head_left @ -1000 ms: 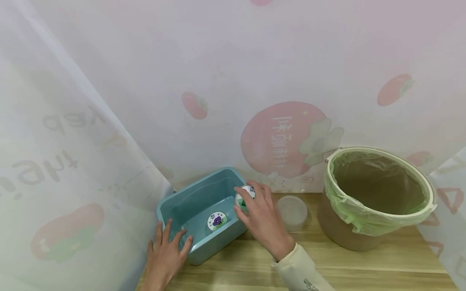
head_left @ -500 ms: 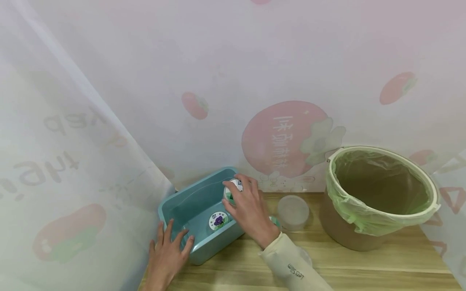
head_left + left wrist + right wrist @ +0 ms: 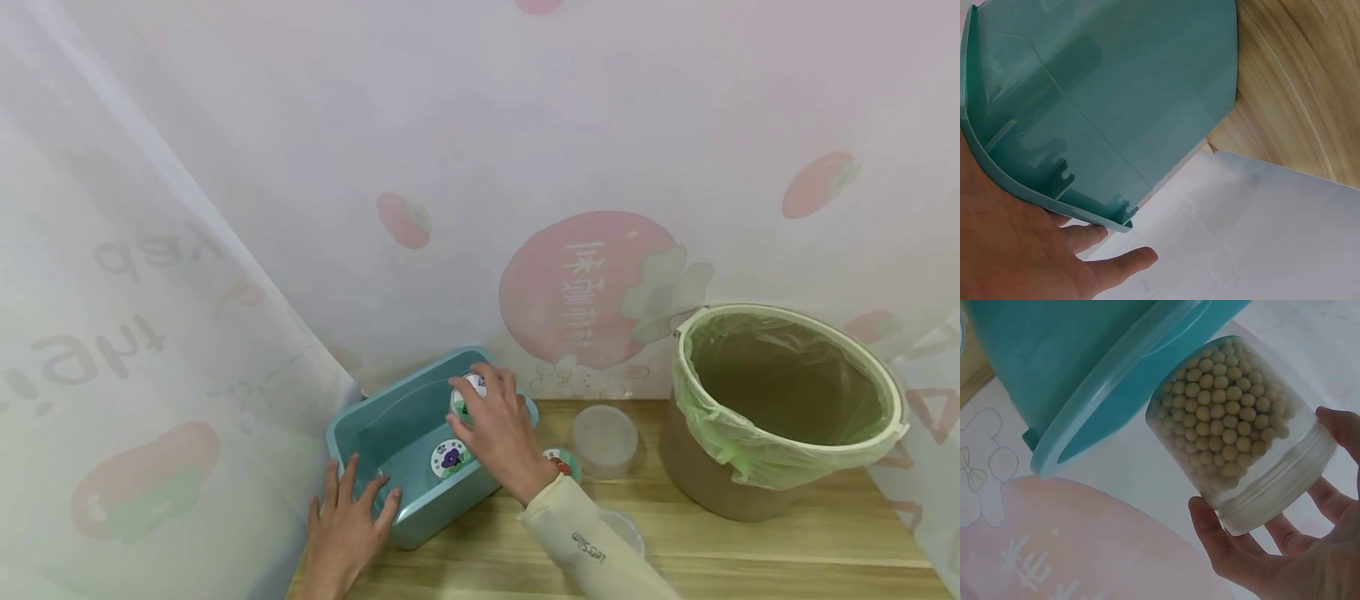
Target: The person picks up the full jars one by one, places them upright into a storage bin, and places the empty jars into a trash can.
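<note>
A blue-green plastic bin (image 3: 442,500) stands on the wooden table. My right hand (image 3: 498,433) holds a clear jar (image 3: 1229,419) by its lid end, over the bin's right part. Small round beige balls fill most of this jar, and its top (image 3: 468,398) carries a white and green label. Inside the bin is a round white label with a purple flower (image 3: 450,457), on the top of another container. My left hand (image 3: 348,525) rests on the bin's near-left rim with its fingers spread. In the left wrist view, this hand (image 3: 1029,244) lies along the rim (image 3: 1041,203).
Right of the bin, partly behind my right wrist, is a container with a red-and-green label (image 3: 564,463). A round translucent container (image 3: 606,442) stands beside it, and another clear round piece (image 3: 624,530) shows past my sleeve. A bucket (image 3: 720,483) with a green liner stands at right.
My right hand has moved left with the jar, farther over the bin. The red-and-green label and the clear piece by my sleeve have come into view. My left hand stays on the rim.
</note>
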Demonstrator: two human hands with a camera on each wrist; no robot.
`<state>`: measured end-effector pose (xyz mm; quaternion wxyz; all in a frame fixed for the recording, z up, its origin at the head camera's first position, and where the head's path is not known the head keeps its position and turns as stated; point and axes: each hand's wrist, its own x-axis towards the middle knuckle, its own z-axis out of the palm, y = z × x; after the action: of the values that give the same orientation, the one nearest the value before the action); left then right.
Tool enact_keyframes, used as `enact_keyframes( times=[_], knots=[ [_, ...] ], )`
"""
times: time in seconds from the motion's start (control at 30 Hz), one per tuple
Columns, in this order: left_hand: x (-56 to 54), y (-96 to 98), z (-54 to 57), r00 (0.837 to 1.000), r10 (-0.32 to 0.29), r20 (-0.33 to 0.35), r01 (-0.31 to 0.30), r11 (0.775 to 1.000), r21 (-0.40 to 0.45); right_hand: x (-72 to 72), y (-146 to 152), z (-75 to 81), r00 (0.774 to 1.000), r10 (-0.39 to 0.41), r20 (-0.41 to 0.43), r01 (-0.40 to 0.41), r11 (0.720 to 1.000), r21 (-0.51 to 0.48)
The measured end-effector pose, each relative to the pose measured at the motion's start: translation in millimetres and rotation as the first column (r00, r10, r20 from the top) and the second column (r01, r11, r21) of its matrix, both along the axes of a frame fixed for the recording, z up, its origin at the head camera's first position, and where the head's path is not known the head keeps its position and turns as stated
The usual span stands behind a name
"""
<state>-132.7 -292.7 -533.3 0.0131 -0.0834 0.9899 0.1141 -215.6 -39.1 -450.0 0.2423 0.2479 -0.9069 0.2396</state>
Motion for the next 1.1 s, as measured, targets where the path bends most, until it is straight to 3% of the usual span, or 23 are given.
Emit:
enact_keyframes(
  times=[0.3, 0.8, 1.1],
  knots=[
    [0.3, -0.8, 2.3, 1.0, -0.01, -0.03, 0.009, 1.0, -0.014, -6.4, -10.9, -7.3, 1.0, 0.001, -0.008, -0.001, 1.0, 0.03],
    [1.3, -2.4, 3.6, 1.0, -0.003, 0.002, 0.003, 1.0, -0.013, -22.7, -23.0, -30.3, 0.994, 0.003, 0.108, -0.011, 0.997, 0.079],
    [1.1, -0.5, 1.8, 1.0, -0.01, -0.004, 0.01, 1.0, -0.004, -30.3, -28.4, -37.2, 0.954, -0.002, 0.299, -0.044, 0.988, 0.147]
  ],
)
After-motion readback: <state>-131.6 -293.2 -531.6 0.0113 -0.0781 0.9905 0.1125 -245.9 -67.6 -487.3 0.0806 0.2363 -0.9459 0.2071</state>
